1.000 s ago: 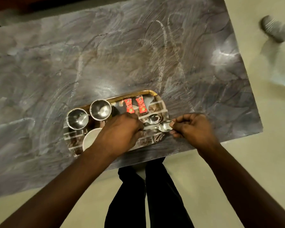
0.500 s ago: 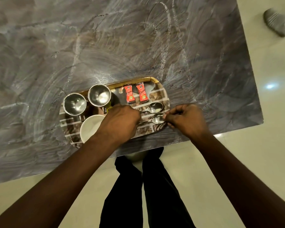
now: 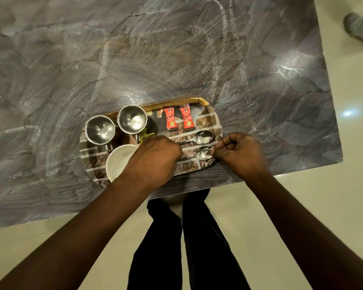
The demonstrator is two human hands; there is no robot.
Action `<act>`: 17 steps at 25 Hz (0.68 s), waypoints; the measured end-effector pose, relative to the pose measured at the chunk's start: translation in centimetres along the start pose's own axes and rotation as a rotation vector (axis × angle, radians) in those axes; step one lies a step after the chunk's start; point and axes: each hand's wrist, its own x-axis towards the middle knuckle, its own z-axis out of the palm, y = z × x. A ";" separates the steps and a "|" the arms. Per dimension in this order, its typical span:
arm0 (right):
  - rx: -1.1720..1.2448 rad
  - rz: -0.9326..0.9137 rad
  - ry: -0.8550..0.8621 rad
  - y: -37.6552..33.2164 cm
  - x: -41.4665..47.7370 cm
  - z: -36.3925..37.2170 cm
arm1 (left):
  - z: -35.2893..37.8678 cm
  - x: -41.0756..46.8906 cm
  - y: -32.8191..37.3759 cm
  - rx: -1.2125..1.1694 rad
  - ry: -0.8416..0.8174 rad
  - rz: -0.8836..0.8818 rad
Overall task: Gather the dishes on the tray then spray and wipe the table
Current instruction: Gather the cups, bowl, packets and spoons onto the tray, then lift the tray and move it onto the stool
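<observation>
Right hand (image 3: 241, 155) pinches the near spoon (image 3: 204, 152) by its bowl; left hand (image 3: 155, 158) curled, whether it holds anything can't be told. Red sachets (image 3: 171, 119) read "Classic".

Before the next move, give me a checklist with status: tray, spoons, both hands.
1. Near spoon on tray: ok; the right hand pinches its bowl end.
2. Far spoon on tray: ok, lying beside the near one.
3. Left hand grip: cannot tell; it covers both spoon handles.
4. Steel cups upright on tray: ok.
5. White bowl on tray: ok, partly hidden by the left arm.
6. Tray seated on table: ok, close to the near edge.
</observation>
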 end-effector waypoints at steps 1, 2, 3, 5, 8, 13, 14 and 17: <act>0.005 0.000 0.001 -0.1 0.0 -0.2 | -0.6 -0.6 -0.3 -0.073 0.037 -0.007; 0.017 -0.003 0.010 -0.1 0.0 -0.4 | -1.4 -1.6 -0.7 -0.165 0.108 -0.035; 0.035 -0.007 0.025 -0.3 0.1 -0.7 | -2.2 -2.8 -1.4 -0.281 0.222 -0.092; 0.086 -0.029 0.076 -0.6 0.4 -1.1 | -3.7 -5.8 -3.5 -0.527 0.539 -0.290; 0.137 -0.075 0.122 -1.4 1.2 -1.2 | -2.9 -9.9 -9.2 -0.728 0.832 -0.675; 0.185 -0.047 0.101 -2.4 3.2 -0.1 | 2.5 -12.9 -15.7 -1.272 0.532 -1.077; 0.191 -0.033 0.092 -2.5 3.5 0.2 | 3.2 -13.0 -15.4 -1.363 0.471 -1.060; 0.220 0.000 0.044 -3.1 3.8 0.8 | 4.1 -12.3 -13.8 -1.392 0.411 -1.012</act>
